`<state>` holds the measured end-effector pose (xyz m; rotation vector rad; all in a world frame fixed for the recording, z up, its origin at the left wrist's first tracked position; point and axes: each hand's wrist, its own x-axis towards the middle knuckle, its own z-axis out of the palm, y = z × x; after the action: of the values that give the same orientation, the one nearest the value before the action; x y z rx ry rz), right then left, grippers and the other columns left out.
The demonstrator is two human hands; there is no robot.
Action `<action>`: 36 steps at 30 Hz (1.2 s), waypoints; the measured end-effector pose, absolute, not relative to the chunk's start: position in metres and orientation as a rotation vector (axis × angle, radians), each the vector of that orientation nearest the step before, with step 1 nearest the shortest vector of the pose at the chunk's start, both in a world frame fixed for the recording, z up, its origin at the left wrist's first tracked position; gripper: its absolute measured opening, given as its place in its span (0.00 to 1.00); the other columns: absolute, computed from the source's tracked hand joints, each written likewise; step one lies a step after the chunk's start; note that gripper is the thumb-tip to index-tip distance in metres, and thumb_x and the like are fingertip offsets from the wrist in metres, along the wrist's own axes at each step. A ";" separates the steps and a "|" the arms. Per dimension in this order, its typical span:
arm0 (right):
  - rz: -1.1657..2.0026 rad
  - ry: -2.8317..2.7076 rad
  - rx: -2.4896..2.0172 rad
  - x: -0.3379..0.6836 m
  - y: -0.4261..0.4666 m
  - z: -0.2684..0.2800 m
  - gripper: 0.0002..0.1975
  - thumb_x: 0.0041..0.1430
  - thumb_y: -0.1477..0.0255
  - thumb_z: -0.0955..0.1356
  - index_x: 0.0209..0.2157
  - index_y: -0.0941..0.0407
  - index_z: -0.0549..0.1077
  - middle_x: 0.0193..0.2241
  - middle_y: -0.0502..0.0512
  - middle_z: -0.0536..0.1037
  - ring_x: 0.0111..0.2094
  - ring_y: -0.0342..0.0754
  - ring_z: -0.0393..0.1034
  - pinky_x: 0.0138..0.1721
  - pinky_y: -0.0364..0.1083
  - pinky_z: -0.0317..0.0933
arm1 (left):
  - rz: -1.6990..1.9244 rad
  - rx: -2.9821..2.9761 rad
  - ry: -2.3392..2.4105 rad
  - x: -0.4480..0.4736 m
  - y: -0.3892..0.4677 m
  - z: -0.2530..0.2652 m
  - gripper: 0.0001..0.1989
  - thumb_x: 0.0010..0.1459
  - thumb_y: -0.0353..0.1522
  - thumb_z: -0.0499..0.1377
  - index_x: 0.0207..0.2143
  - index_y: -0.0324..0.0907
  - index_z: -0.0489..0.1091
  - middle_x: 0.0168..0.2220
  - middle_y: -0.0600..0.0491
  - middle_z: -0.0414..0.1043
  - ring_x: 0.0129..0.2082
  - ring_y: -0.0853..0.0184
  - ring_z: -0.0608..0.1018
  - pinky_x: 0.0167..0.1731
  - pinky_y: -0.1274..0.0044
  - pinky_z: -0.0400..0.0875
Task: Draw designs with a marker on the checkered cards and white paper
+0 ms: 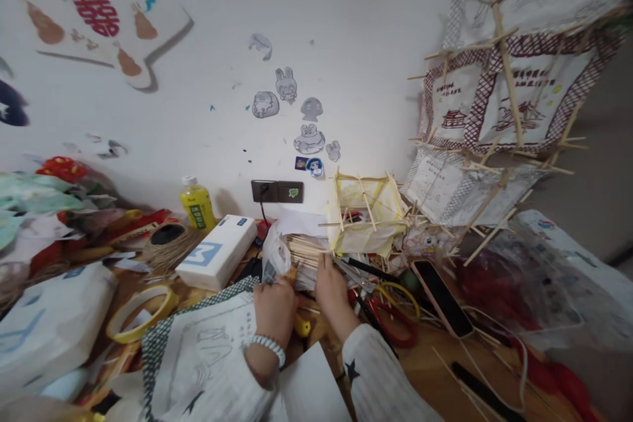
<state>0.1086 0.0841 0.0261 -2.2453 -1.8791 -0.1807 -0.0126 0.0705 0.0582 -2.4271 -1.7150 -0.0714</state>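
Note:
A bundle of thin wooden sticks lies partly in a clear plastic bag near the wall. My right hand has its fingers closed at the right end of these sticks. Beside the bag, my left hand is curled with its knuckles up; what it grips, if anything, is hidden. A small orange object shows at its fingertips. Below that hand lies a drawn paper sheet with a checkered border. Scissors with red handles lie right of my right hand.
A yellow-covered stick frame stands behind my hands, near a tall paper-and-stick lantern. A phone lies on the right. Tissue packs, a tape roll, twine and a yellow bottle crowd the left.

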 end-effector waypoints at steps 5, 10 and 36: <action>-0.091 -1.907 -2.307 0.111 0.092 0.033 0.17 0.57 0.86 0.59 0.44 0.66 0.73 0.40 0.69 0.75 0.36 0.52 0.75 0.32 0.45 0.69 | -0.070 -2.434 -1.733 -0.010 0.070 0.061 0.15 0.58 0.20 0.45 0.37 0.26 0.71 0.30 0.37 0.74 0.34 0.53 0.78 0.37 0.66 0.61; -0.110 -2.012 -2.219 0.107 0.101 0.046 0.15 0.58 0.83 0.59 0.38 0.63 0.76 0.39 0.67 0.76 0.40 0.52 0.73 0.38 0.45 0.66 | -0.089 -2.441 -1.761 -0.010 0.071 0.059 0.16 0.58 0.20 0.44 0.38 0.26 0.71 0.29 0.37 0.74 0.33 0.54 0.78 0.36 0.67 0.60; 0.151 -2.154 -1.918 0.148 0.209 0.106 0.30 0.56 0.75 0.65 0.60 0.59 0.56 0.53 0.64 0.70 0.54 0.54 0.65 0.52 0.47 0.58 | -0.265 -2.489 -1.824 -0.010 0.076 0.051 0.17 0.60 0.21 0.43 0.45 0.27 0.69 0.31 0.39 0.75 0.35 0.56 0.75 0.43 0.64 0.56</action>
<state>0.1477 0.2094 0.1058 -1.9177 -2.1538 0.1511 -0.0100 0.0763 0.0508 -2.4891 -1.8238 -0.2649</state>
